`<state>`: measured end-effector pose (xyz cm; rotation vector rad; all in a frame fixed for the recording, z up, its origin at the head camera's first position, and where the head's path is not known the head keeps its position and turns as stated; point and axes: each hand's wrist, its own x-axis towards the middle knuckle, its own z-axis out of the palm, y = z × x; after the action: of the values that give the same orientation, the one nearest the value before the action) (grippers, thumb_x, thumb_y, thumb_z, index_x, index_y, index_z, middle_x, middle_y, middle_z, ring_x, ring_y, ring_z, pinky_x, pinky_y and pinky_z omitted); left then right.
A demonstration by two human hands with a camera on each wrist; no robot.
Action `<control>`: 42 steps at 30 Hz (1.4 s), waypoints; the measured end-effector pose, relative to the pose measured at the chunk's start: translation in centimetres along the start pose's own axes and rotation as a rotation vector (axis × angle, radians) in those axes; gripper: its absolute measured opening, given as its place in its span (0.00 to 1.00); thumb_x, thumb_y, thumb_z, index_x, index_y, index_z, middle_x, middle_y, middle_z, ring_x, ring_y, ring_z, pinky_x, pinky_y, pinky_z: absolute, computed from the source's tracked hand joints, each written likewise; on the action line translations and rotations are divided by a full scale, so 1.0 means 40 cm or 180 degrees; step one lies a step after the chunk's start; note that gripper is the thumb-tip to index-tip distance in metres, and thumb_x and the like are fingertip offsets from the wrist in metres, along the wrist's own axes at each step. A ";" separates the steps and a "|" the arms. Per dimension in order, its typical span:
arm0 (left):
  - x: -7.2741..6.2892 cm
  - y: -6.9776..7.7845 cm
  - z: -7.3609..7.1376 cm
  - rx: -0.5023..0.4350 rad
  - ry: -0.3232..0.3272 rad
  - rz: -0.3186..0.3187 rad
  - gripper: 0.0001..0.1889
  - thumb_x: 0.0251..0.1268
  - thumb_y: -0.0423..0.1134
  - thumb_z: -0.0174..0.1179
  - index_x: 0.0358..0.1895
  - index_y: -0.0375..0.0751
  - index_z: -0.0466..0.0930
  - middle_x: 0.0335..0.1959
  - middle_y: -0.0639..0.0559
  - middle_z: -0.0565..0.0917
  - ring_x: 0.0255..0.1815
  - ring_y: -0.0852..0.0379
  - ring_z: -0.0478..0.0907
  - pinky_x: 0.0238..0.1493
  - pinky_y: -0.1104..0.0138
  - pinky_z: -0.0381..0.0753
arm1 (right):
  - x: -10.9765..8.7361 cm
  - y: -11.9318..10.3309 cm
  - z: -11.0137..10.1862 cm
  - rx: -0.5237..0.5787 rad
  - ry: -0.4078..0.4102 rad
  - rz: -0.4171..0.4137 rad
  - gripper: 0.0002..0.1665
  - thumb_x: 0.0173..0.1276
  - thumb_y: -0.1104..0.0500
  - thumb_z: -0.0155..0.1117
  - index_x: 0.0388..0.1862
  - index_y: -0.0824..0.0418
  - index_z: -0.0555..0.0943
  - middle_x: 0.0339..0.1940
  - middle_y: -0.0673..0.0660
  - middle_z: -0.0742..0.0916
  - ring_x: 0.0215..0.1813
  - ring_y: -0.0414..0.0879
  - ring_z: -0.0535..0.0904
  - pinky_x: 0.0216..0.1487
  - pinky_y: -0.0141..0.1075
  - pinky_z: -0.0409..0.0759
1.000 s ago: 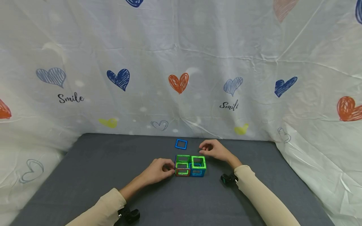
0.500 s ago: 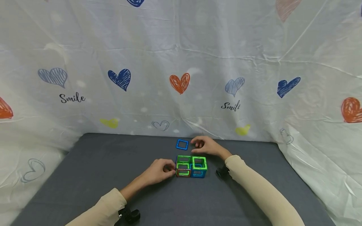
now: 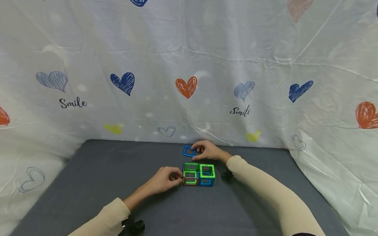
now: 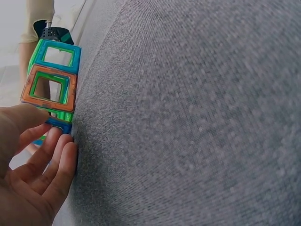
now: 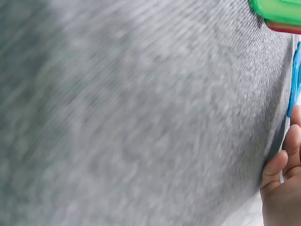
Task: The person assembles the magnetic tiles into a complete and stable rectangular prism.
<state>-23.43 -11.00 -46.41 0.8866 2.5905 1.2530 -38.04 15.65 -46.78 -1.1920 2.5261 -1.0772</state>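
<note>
A small two-cell block of square magnetic tiles (image 3: 206, 181), with green, blue and orange-red frames, stands on the grey table. My left hand (image 3: 165, 179) holds its left side; in the left wrist view the thumb and fingertips meet at the blue tile (image 4: 60, 125) on that end. Behind the block, a loose blue square magnetic tile (image 3: 186, 154) lies flat. My right hand (image 3: 208, 150) reaches over this tile's right edge, fingers bent and apart from the thumb. The right wrist view shows the fingertips (image 5: 292, 136) close to the blue tile (image 5: 295, 80); contact is unclear.
The grey cloth-covered table (image 3: 127, 157) ends at a white curtain (image 3: 153, 65) printed with hearts and words. Black wrist devices sit under both forearms, the left one (image 3: 133, 226) near the front edge.
My right hand has moved left, from right of the blue tile to over its right edge. The left hand stays at the block, and the block keeps its place.
</note>
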 end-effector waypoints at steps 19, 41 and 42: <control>0.002 0.002 -0.011 0.0041 0.0043 0.0075 0.03 0.70 0.35 0.66 0.42 0.47 0.86 0.35 0.61 0.83 0.31 0.63 0.81 0.34 0.66 0.81 | 0.010 -0.019 -0.006 0.0070 -0.0134 -0.0056 0.04 0.66 0.63 0.75 0.36 0.64 0.89 0.31 0.50 0.82 0.34 0.43 0.76 0.37 0.37 0.77; -0.009 0.006 0.000 0.0002 0.0117 0.0122 0.02 0.70 0.34 0.66 0.42 0.45 0.86 0.36 0.59 0.84 0.31 0.63 0.81 0.34 0.66 0.81 | -0.190 -0.060 -0.107 0.0221 0.0594 -0.0034 0.03 0.68 0.66 0.72 0.39 0.61 0.88 0.33 0.51 0.83 0.34 0.48 0.74 0.33 0.39 0.76; -0.010 0.005 0.002 -0.0003 0.0118 0.0117 0.02 0.70 0.35 0.66 0.42 0.45 0.86 0.36 0.59 0.84 0.31 0.63 0.81 0.34 0.66 0.81 | -0.202 -0.062 -0.108 0.0205 0.0631 -0.0022 0.03 0.67 0.67 0.72 0.39 0.61 0.88 0.33 0.52 0.83 0.34 0.48 0.74 0.32 0.38 0.75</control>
<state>-22.98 -11.09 -46.35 0.9235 2.6134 1.2918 -32.82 22.76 -43.28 -1.1298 2.6088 -1.3287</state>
